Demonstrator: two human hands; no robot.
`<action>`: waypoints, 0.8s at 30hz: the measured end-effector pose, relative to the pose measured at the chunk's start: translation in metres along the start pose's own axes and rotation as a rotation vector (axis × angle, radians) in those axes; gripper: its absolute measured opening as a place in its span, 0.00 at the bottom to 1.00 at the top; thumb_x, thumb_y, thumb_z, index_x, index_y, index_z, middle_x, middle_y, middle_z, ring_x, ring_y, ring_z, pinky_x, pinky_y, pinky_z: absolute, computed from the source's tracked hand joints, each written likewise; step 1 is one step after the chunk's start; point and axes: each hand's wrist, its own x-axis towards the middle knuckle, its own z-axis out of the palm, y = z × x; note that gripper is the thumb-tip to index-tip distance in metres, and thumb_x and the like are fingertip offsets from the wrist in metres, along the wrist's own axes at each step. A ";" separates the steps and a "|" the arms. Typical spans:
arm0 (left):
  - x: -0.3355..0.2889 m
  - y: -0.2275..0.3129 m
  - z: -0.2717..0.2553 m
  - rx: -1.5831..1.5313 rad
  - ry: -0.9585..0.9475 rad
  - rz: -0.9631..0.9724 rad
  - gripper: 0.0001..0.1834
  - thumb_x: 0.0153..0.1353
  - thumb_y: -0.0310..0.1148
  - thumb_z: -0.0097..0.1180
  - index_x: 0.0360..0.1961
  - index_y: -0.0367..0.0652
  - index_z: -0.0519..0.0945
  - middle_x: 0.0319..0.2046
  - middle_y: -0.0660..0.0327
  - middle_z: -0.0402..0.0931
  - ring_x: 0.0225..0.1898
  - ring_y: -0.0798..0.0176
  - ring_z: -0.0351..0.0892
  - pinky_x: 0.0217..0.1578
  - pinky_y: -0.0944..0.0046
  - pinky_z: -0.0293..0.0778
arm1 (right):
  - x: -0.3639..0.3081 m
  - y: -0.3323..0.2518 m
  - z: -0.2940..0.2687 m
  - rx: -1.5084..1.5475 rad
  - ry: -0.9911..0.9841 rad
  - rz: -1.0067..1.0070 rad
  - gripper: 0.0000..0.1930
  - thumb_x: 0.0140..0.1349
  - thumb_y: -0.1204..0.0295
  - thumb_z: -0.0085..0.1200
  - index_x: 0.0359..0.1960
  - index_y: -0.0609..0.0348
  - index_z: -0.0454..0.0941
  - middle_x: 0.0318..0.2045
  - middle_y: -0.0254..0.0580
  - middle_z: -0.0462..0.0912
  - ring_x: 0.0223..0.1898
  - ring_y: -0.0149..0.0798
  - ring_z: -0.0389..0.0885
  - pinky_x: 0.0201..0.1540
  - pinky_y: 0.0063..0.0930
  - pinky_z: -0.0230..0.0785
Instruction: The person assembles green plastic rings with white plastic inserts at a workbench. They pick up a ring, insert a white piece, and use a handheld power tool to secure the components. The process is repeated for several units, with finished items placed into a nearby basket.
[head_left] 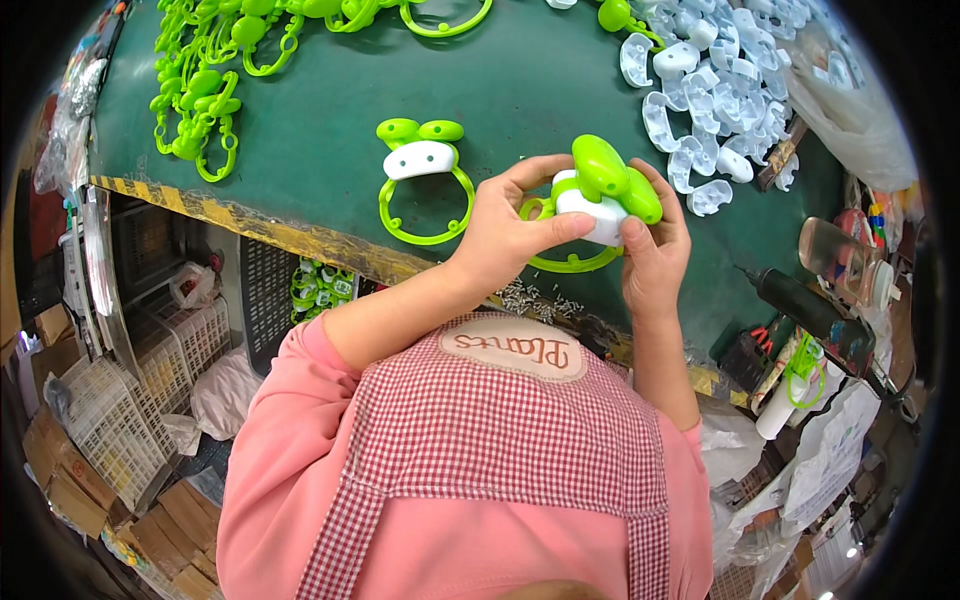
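Both of my hands hold one green plastic ring part (pixel 600 166) over the near edge of the table, its two round knobs up. My left hand (pixel 505 225) grips its left side, with the thumb pressed on the white curved piece (pixel 604 220) below the knobs. From the other side my right hand (pixel 655 250) closes on it, thumb against the same white piece. Left of my hands, a similar green ring (pixel 425 238) with two knobs and a white piece (pixel 420 160) across it lies flat. Small metal screws (pixel 538 300) are scattered beneath my wrists.
Green ring parts (pixel 200 100) heap at the far left, and loose pale white pieces (pixel 700 110) pile at the far right. A black power screwdriver (pixel 800 300) lies at the right. Yellow-black tape marks the table edge (pixel 250 225). Left below stand plastic crates (pixel 140 400).
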 end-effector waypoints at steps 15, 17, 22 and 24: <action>-0.009 0.011 -0.036 1.404 0.060 0.635 0.44 0.46 0.54 0.67 0.63 0.43 0.69 0.63 0.51 0.65 0.64 0.42 0.62 0.62 0.48 0.57 | 0.022 0.012 0.001 -0.230 0.071 0.143 0.33 0.53 0.74 0.68 0.60 0.71 0.67 0.46 0.46 0.80 0.45 0.34 0.81 0.49 0.26 0.74; -0.020 0.018 -0.050 1.717 0.178 0.468 0.50 0.40 0.60 0.68 0.66 0.54 0.67 0.70 0.54 0.51 0.70 0.43 0.48 0.63 0.34 0.45 | 0.030 0.026 0.010 -0.324 0.105 0.164 0.31 0.53 0.75 0.68 0.58 0.71 0.69 0.45 0.48 0.81 0.43 0.34 0.81 0.46 0.26 0.74; -0.021 0.012 -0.087 1.847 0.185 0.366 0.53 0.36 0.59 0.71 0.67 0.66 0.64 0.73 0.58 0.45 0.72 0.42 0.40 0.62 0.28 0.37 | 0.048 0.044 0.051 -0.581 0.030 0.053 0.32 0.49 0.67 0.70 0.55 0.69 0.73 0.40 0.48 0.84 0.39 0.33 0.83 0.44 0.26 0.75; -0.020 0.020 -0.092 1.795 0.137 0.363 0.53 0.35 0.56 0.72 0.67 0.65 0.65 0.73 0.58 0.45 0.73 0.43 0.39 0.63 0.29 0.36 | 0.050 0.041 0.050 -0.677 0.027 0.055 0.31 0.49 0.65 0.70 0.54 0.68 0.75 0.38 0.48 0.85 0.38 0.34 0.84 0.43 0.27 0.75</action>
